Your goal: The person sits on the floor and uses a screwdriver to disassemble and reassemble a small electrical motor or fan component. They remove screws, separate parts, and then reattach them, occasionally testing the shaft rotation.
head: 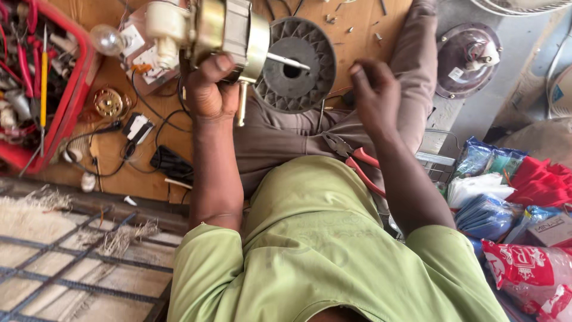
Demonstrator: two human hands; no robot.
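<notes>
Head view: left hand (208, 89) clenched around one fan motor (229, 30), metal shaft (289, 61) jutting toward right hand. Right hand (375, 95) released, fingers loosely curled, grasping nothing visible, hovering over lap. One grey ribbed disc (295, 65) just behind shaft, between both hands. One pair red-handled pliers (354, 161) on lap below right hand. One clear bulb (108, 39) beyond left hand. One red tray (74, 89) of tools further out past left hand.
</notes>
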